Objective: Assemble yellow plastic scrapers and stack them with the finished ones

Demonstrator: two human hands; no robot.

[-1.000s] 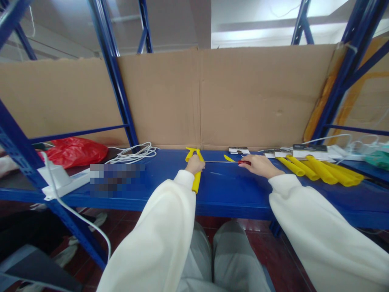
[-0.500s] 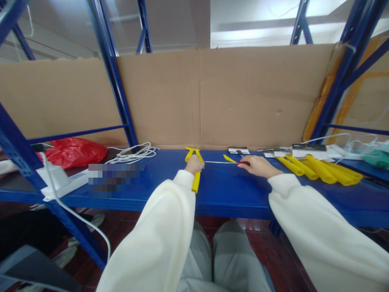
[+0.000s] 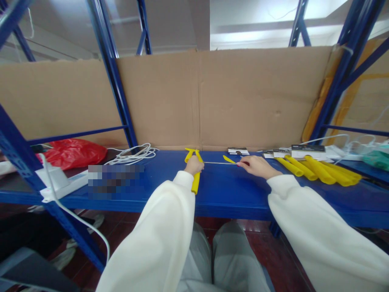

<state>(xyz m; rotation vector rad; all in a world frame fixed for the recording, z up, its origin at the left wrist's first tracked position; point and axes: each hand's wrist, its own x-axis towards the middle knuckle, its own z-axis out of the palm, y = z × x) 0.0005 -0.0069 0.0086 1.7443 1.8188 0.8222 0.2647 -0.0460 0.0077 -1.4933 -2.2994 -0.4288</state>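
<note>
My left hand (image 3: 194, 165) is closed around a yellow tube-shaped piece (image 3: 196, 183), whose lower end sticks out toward me. Beyond the fingers, the piece ends in a forked top with a short crossbar. My right hand (image 3: 255, 166) is closed on a screwdriver with a long thin metal shaft (image 3: 220, 163); its red handle is mostly covered by my fingers. The shaft runs left across the gap to the yellow piece at my left hand, and its tip is hidden. Just behind the shaft lies a small flat yellow blade-shaped part (image 3: 229, 159).
Several yellow tubes (image 3: 319, 169) lie right of my right hand, near black-and-white boxes (image 3: 308, 151). A coiled white cable (image 3: 138, 153), a red plastic bag (image 3: 79, 153) and a power strip (image 3: 68, 184) sit left. Cardboard (image 3: 243, 97) backs the blue bench (image 3: 231, 194); blue posts (image 3: 115, 81) rise behind it.
The red handle, plain to see half a second ago, is now nearly hidden by my right fingers, whose grip has turned slightly. My left hand and the yellow piece stay in place.
</note>
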